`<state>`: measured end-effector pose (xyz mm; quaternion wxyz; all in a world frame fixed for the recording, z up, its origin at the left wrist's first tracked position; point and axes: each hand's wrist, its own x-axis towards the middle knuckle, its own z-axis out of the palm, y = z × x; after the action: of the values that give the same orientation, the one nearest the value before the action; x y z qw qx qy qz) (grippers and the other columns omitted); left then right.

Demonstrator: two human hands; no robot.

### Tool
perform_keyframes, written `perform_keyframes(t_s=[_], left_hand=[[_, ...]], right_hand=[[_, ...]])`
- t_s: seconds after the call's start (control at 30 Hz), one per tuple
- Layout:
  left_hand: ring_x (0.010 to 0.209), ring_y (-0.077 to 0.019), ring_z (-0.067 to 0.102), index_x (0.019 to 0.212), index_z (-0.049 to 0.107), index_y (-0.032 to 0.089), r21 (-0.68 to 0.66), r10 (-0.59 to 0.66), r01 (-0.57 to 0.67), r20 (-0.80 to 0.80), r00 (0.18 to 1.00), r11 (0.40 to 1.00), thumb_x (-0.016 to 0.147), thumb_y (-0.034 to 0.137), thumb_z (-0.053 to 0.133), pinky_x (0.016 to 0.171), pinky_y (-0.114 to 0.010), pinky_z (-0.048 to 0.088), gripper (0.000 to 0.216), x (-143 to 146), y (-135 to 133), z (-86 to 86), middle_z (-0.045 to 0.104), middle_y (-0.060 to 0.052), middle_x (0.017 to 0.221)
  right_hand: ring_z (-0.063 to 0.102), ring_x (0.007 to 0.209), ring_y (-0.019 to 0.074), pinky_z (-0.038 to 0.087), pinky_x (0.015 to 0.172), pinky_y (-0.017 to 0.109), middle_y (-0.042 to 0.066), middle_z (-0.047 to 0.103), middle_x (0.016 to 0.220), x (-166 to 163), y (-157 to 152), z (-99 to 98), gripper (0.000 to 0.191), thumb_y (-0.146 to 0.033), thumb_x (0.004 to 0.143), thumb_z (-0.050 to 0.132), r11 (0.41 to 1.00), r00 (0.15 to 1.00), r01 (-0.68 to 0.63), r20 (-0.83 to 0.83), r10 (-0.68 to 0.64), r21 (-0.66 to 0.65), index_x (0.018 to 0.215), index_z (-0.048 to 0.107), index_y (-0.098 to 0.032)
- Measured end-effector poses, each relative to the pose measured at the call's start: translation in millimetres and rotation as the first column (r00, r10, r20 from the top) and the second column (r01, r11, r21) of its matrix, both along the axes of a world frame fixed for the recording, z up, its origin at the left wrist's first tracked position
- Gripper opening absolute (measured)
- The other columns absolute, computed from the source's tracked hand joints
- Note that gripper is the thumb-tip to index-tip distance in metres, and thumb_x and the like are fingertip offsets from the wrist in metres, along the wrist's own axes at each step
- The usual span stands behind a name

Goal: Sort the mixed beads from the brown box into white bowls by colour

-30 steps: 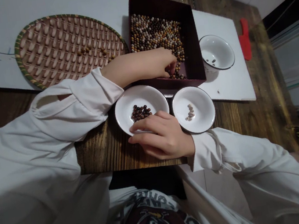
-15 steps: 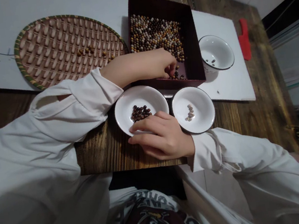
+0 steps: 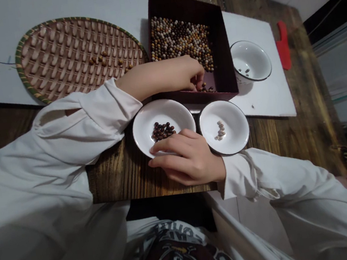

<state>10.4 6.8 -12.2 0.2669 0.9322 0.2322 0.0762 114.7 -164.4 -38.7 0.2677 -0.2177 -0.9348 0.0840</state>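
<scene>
My left hand [image 3: 185, 73] reaches into the dark maroon box [image 3: 224, 54] of mixed brown, tan and dark beads [image 3: 180, 38]. Its fingertips are pinched together among the dark beads in the box's near corner; what they hold is too small to make out. My right hand [image 3: 186, 156] rests on the near rim of a white bowl [image 3: 147, 125] that holds dark brown beads [image 3: 162, 130], fingers curled loosely over the edge. Beside it to the right stands a second white bowl [image 3: 234, 117] with a few pale beads [image 3: 220, 130].
A woven round tray [image 3: 53, 56] with a few brown beads lies at the back left on a white sheet [image 3: 47, 10]. A third white bowl [image 3: 258, 55] with a few beads stands right of the box. A red object [image 3: 283, 45] lies at the far right. The wooden table edge [image 3: 121, 195] runs near my body.
My left fingertips shifted very slightly inside the box's near corner. My right hand has stayed still on the bowl's rim.
</scene>
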Motion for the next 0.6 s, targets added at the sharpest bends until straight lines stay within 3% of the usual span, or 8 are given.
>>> perform_keyframes(t_s=[0.6], left_hand=[[0.077, -0.0126, 0.060, 0.094, 0.071, 0.010, -0.058, -0.067, 0.074, 0.111, 0.992, 0.996, 0.076, 0.014, 0.063, 0.069, -0.020, 0.041, 0.020, 4.6, 2.1, -3.8, 0.070, -0.005, 0.087]], right_hand=[[0.057, 0.090, 0.0163, 0.036, 0.073, 0.032, 0.008, 0.065, 0.110, 0.3, -0.7, -0.7, 0.025, -0.027, 0.097, 0.042, 1.000, 1.000, 0.006, 0.007, -0.006, 0.000, 0.109, 0.061, -0.019]])
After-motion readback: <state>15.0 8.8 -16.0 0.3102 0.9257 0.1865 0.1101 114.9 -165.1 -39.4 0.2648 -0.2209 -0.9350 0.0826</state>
